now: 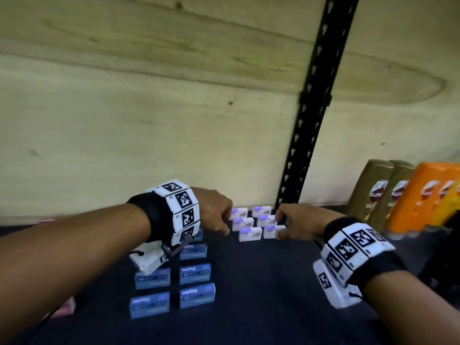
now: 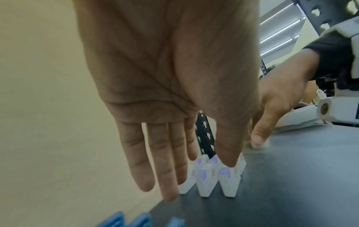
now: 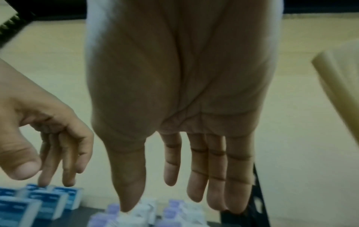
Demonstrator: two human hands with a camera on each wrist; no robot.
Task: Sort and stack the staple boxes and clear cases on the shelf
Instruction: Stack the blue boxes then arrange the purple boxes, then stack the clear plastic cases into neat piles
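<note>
- On a dark shelf surface [image 1: 261, 282], backed by a pale wooden panel [image 1: 149, 108]: six small white-and-purple boxes [image 1: 250, 234], laid out in two columns of three, close together near the back edge.
- To the left of those, nearer the camera: blue staple boxes [image 1: 197, 295] in two columns, labels reading "Staples", partly hidden under the left forearm.
- Left hand [image 1: 215, 211] reaching to the left side of the white-and-purple group, fingers extended and slightly apart in the left wrist view, thumb tip resting on one of the small boxes; nothing gripped.
- Right hand [image 1: 297, 221] reaching to the right side of the same group, fingers straight and relaxed, fingertips at the edge of the right column; nothing held.
- Both wrists wrapped in black bands carrying white blocks with black square markers.
- Behind the small boxes: a black perforated metal upright [image 1: 308, 120], running up the panel.
- Far right: two golden-brown bottles [image 1: 373, 192] and orange bottles [image 1: 420, 197], standing side by side.
- Lower left edge: part of a pink item [image 1: 66, 308], blurred, kind unclear.
</note>
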